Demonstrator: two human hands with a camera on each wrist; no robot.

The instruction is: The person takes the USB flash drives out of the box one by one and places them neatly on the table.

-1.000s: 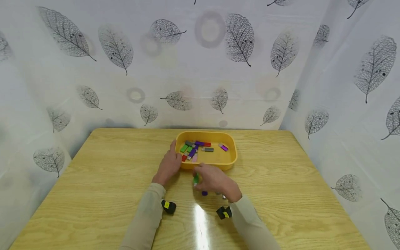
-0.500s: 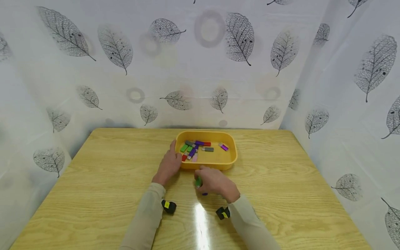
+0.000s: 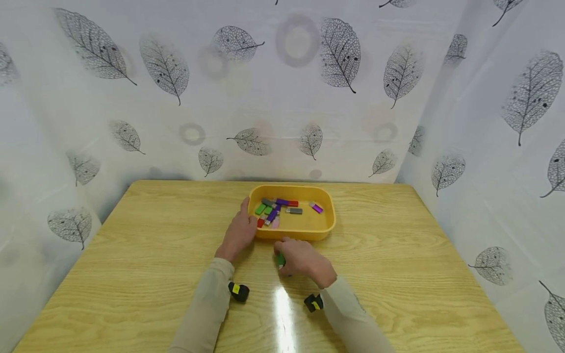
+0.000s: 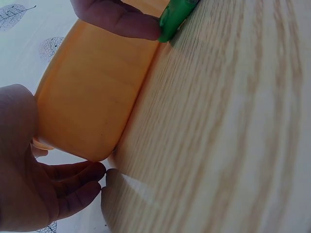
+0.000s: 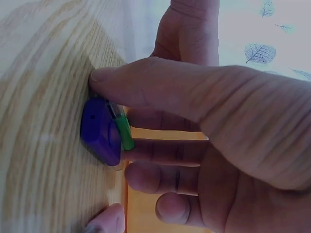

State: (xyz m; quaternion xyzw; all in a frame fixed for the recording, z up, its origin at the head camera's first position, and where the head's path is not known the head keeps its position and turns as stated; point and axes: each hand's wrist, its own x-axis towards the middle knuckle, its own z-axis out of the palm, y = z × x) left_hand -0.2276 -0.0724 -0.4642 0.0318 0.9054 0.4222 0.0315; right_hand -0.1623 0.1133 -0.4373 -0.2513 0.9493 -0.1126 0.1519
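A yellow plastic tray [image 3: 309, 235] stands at the back of the table, with several USB flash drives in its left half. My left hand [image 3: 239, 230] grips the tray's left end, thumb at the near corner. Just in front of the tray, my right hand [image 3: 304, 257] pinches a green USB flash drive [image 5: 125, 132] between thumb and fingers. Right beside that drive, a purple USB flash drive [image 5: 99, 131] shows under the thumb in the right wrist view. A pink piece [image 5: 109, 221] lies farther along, partly cut off by the frame.
Inside the tray, a grey flash drive [image 3: 294, 211] and a purple flash drive [image 3: 316, 208] lie apart from the cluster on the left. A leaf-patterned curtain [image 3: 282, 98] hangs behind the wooden table [image 3: 167, 245]. Black wrist cameras [image 3: 239, 291] sit at both cuffs.
My right hand has shifted slightly toward me and right with the green flash drive, now covering most of the purple one in the head view. My left hand has stayed on the tray.
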